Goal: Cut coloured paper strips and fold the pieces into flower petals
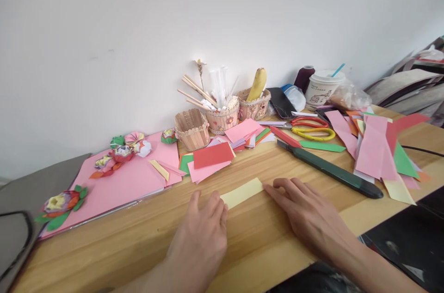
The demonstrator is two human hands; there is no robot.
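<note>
from my remote seat i see the pale yellow paper strip point(243, 192) lying slantwise on the near middle of the wooden table point(138, 247), its right end farther away. my left hand point(205, 230) touches its left end, fingers bunched close; i cannot tell whether they pinch the paper. my right hand point(308, 210) has one fingertip at the right end, the other fingers bent and slightly apart; its thumb is hidden, so i cannot tell whether it pinches. just beyond the strip, to the left, a red paper piece point(213, 155) lies on other coloured sheets. on the right, the dark green cutter point(329, 168) lies beyond my right hand, nearer than the red-and-yellow-handled scissors point(312, 133). paper flowers point(123, 153) sit on pink paper point(114, 186) at the left.
</note>
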